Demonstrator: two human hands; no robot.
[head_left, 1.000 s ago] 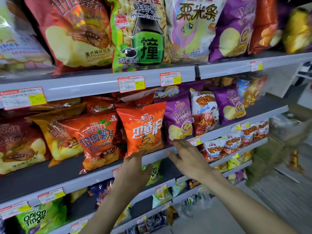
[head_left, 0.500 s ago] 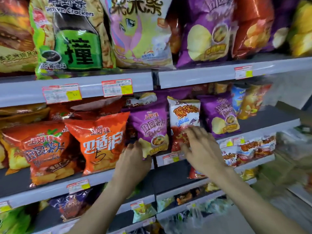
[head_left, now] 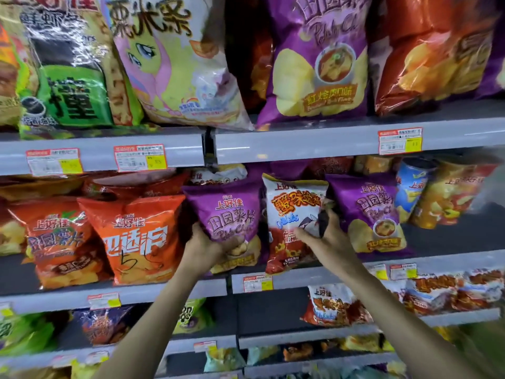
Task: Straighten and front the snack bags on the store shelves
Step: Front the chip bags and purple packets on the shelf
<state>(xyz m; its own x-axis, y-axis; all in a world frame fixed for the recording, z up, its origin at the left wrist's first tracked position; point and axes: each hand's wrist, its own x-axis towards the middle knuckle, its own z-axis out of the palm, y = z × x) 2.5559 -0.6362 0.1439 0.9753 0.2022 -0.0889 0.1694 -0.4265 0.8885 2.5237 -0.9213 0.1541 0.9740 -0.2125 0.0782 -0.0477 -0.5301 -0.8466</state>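
On the middle shelf (head_left: 164, 292) my left hand (head_left: 203, 248) grips the lower left side of a purple chip bag (head_left: 228, 212), thumb across its front. My right hand (head_left: 325, 236) holds the right edge of the white and red snack bag (head_left: 289, 214) next to it, fingers behind the bag and thumb on its front. Both bags stand upright, slightly tilted. A second purple chip bag (head_left: 369, 214) stands just right of my right hand. An orange bag (head_left: 136, 236) stands left of my left hand.
Large bags fill the top shelf: a green prawn-cracker bag (head_left: 68, 77), a pink cartoon bag (head_left: 169, 64), a big purple bag (head_left: 317, 56). A blue can (head_left: 410, 187) and yellow bags stand at right. Lower shelves hold small snack packs (head_left: 333, 307). Price tags (head_left: 140, 157) line the rails.
Both hands rose from the shelf rail and moved right; the left took hold of the purple bag, the right took the white and red bag. The view came closer.
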